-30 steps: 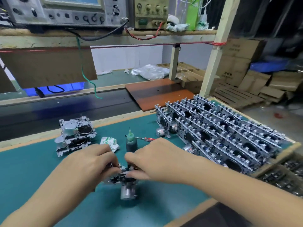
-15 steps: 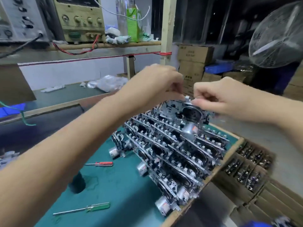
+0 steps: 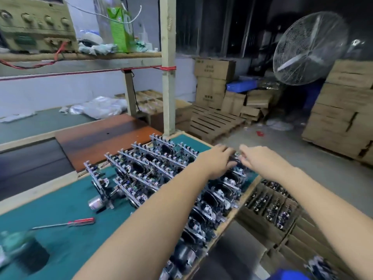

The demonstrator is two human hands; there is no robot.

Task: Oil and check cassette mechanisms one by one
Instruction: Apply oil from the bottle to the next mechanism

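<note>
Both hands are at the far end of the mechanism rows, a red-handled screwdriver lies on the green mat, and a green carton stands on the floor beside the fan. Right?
Not quite. The head view shows the green carton on the wooden shelf, not on the floor by the fan. The rest holds: left hand and right hand at the far end of the mechanism rows, red-handled screwdriver on the green mat.

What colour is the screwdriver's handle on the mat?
Red, on the screwdriver lying on the green mat; head view.
</note>
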